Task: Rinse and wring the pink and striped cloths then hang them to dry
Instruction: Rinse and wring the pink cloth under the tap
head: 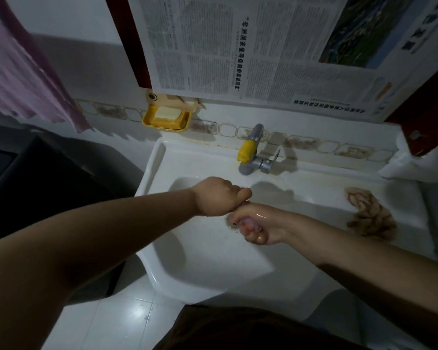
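Over the white sink (159, 160), both my hands squeeze a small pink cloth (245, 224). My left hand (220, 195) is fisted on its upper end and my right hand (258, 223), wet and shiny, grips its lower end; only a little pink shows between the fingers. A striped brownish cloth (369, 215) lies crumpled and twisted on the sink's right ledge, apart from my hands. A pink towel (23, 72) hangs at the upper left against the wall.
A tap (253, 150) with a yellow handle sticks out of the wall behind the basin. A yellow soap dish (166, 118) holding a bar of soap hangs on the wall to its left. Newspaper (263, 46) covers the wall above. A dark box (48, 185) stands left of the sink.
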A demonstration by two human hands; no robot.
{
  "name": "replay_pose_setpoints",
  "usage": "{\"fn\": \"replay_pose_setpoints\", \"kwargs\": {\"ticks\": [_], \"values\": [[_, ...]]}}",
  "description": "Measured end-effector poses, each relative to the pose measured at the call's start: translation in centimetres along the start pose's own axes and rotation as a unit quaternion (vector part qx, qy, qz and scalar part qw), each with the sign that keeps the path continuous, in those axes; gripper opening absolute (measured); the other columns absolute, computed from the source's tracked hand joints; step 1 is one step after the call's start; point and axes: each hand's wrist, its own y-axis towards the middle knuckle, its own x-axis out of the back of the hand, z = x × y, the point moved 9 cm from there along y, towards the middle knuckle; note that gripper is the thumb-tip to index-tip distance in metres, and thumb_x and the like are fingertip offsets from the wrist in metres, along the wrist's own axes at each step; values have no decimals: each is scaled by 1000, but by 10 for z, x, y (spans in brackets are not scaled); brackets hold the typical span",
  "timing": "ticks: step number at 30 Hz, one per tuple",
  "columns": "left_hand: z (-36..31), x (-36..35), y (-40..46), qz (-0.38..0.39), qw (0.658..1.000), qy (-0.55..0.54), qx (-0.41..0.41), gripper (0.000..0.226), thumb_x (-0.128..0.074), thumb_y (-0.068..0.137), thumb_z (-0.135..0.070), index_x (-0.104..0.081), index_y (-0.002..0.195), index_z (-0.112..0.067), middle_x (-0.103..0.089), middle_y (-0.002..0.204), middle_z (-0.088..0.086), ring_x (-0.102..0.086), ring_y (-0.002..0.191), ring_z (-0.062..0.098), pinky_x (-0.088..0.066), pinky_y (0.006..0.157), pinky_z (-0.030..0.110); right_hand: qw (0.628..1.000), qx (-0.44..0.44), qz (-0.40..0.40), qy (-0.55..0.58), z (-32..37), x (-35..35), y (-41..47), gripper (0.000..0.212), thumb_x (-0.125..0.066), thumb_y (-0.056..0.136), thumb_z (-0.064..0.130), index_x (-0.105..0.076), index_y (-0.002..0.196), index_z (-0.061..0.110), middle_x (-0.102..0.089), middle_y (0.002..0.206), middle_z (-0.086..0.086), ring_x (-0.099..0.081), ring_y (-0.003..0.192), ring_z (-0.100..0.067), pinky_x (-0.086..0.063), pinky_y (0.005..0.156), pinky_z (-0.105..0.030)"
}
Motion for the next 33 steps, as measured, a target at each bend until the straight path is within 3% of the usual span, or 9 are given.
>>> {"fn": "replay_pose_setpoints", "kwargs": {"ticks": [4,9,13,15,18,21,26,29,33], "values": [[-8,18,3,-54,994,29,-94,27,-61,84,-14,-43,104,-8,-56,63,9,-53,45,27,-43,36,26,981,-15,126,149,-4,-28,-12,30,-52,70,20,-29,52,23,-24,42,9,-20,32,-2,-6,32,-14],[-16,19,-7,-92,985,79,-125,20,-51,91,-12,-47,110,-9,-58,79,8,-51,55,23,-39,37,27,960,-12,189,205,-3,-22,-19,14,-52,81,23,-41,73,20,-35,48,7,-28,35,-1,-13,28,-10],[21,-5,-19,108,983,14,148,26,-47,95,-32,-51,111,-11,-65,96,8,-64,74,28,-41,52,28,970,59,58,228,6,21,-16,12,-57,83,15,-50,93,14,-54,69,-1,-43,45,-5,-28,31,-13],[36,-24,-46,206,898,-149,358,35,-46,95,-41,-56,104,-9,-69,89,10,-65,69,22,-44,57,24,966,202,-120,111,16,61,-20,45,-64,83,4,-46,118,26,-58,94,-6,-54,67,-10,-41,47,-21],[12,-51,-70,206,621,-532,537,36,-50,95,-37,-61,87,-4,-59,60,8,-46,38,14,-35,40,17,814,378,-298,-325,33,58,-46,75,-69,81,10,-29,142,31,-31,144,-6,-41,122,-12,-46,93,-31],[-44,-53,-54,229,379,-781,440,30,-47,95,-39,-55,80,-14,-53,54,-3,-46,37,6,-35,36,14,588,467,-306,-585,29,21,-48,86,-74,76,26,-23,146,23,-17,153,-5,-27,137,-23,-41,103,-39],[-98,-32,-28,221,187,-932,216,42,-56,88,-53,-61,91,-11,-58,61,-4,-54,45,5,-41,42,15,523,622,-342,-472,61,9,-85,41,-60,87,33,-46,121,14,-53,110,-8,-57,94,-24,-57,59,-34],[-95,-41,-43,235,230,-903,276,53,-62,80,-58,-59,105,-11,-57,67,-4,-55,52,6,-47,50,17,423,628,-338,-558,67,-4,-91,21,-63,80,15,-61,100,13,-66,85,-7,-64,74,-26,-52,50,-32],[-57,-52,-59,274,475,-704,451,29,-68,85,-27,-48,101,-14,-48,65,-1,-45,51,9,-41,47,21,395,477,-334,-711,62,-3,-58,45,-80,45,17,-69,88,11,-64,64,-3,-61,49,-23,-39,35,-21]]}}
